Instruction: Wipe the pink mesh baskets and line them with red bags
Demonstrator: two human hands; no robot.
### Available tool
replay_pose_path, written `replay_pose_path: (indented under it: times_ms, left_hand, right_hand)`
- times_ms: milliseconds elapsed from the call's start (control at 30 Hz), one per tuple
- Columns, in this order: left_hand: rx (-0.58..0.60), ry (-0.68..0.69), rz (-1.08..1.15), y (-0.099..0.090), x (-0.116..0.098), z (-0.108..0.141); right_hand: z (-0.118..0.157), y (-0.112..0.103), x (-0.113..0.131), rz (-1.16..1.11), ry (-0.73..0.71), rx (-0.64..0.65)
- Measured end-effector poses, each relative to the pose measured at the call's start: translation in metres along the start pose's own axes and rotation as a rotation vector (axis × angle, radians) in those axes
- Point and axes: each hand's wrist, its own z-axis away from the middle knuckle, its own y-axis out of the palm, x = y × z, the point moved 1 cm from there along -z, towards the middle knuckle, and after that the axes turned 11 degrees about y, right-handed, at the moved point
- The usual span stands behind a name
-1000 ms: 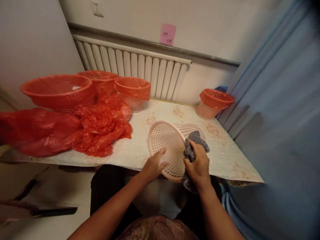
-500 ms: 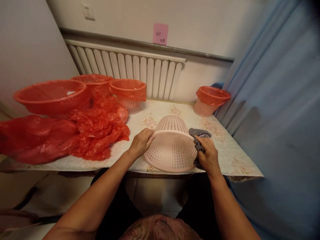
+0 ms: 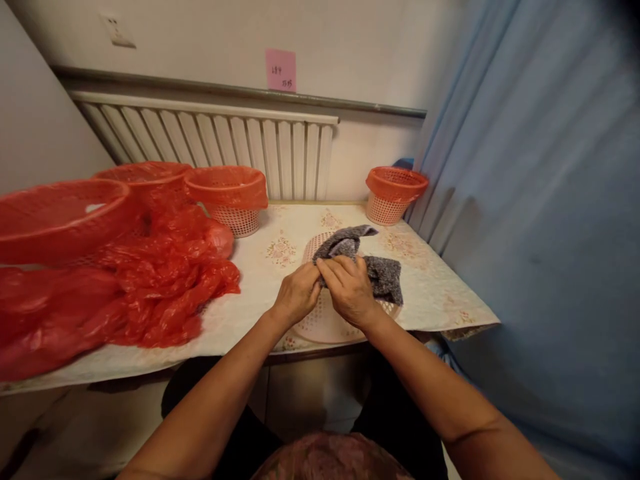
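A pale pink perforated plastic basket lies on its side at the table's near edge, its mouth towards me. My left hand is closed at the upper left of its rim; the fingertips are partly hidden. Right beside it, my right hand is closed on a grey cloth and presses it against the rim. The cloth bunches up behind my fingers and hangs out to the right, covering much of the basket's upper side.
Several red-bag-lined baskets stand on the left, among them a small one, with crumpled red plastic bags before them. Another lined basket stands at the back right by the blue curtain. A radiator runs behind the flowered tablecloth.
My right hand has moved with the cloth from the basket's right rim leftwards to beside my left hand. The view has shifted to the right.
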Motion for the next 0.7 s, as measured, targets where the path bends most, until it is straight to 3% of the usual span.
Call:
replay_pose_path:
  times_ms: [167,300,500,700]
  left_hand:
    - [-0.034,0.0,0.067,0.005,0.001,0.009]
    - [-0.03,0.002,0.081,0.008,-0.004,0.012]
    - [-0.074,0.013,0.075,0.008,0.0,0.02]
    - [-0.106,-0.002,0.077,0.01,0.004,0.035]
  right_hand:
    - [-0.001,-0.003,-0.015,0.04,-0.17,0.102]
    - [0.01,-0.002,-0.035,0.081,-0.148,0.107]
    - [0.043,0.008,-0.069,0.059,0.072,-0.073]
    - [0.104,0.043,-0.1,-0.084,0.438,-0.319]
